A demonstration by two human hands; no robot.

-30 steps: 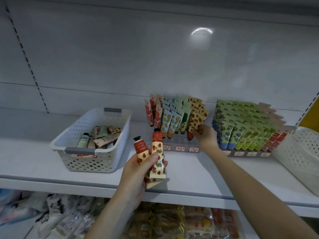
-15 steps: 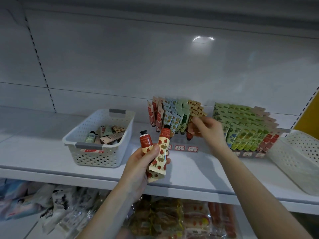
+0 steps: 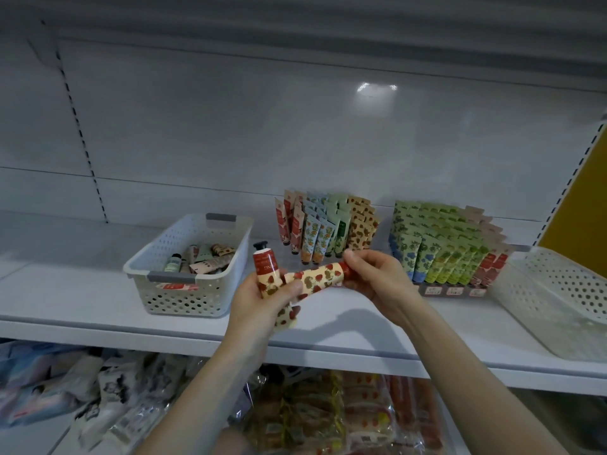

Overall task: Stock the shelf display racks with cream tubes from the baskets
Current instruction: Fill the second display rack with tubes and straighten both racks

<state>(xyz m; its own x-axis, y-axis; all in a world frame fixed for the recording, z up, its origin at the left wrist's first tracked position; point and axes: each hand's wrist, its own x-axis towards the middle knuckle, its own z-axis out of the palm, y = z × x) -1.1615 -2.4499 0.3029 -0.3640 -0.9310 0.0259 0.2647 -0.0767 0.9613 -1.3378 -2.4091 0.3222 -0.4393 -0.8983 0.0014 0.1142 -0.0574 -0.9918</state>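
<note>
**Right grip back from the rack, taking the next strawberry tube**

A second ago the right grip (image 3: 377, 280) was up at the small display rack (image 3: 325, 231). It has come back down and now pinches the cap end of a strawberry-print cream tube (image 3: 315, 277), which lies nearly level with its cap toward 3 o'clock. The left grip (image 3: 262, 300) is curled round that tube's crimped tail and also round a second strawberry tube (image 3: 267, 270), which stands upright with its black cap at 12 o'clock. The level tube therefore spans both grips, touching each, above the front of the shelf (image 3: 98, 290).

I judge this to be a hand-over: the level tube goes to the rack next, probably into the red row on its 9 o'clock side. The white basket (image 3: 184, 300) of loose tubes sits at 10 o'clock from the hands, and the fuller rack (image 3: 443, 251) at 2 o'clock.
</note>
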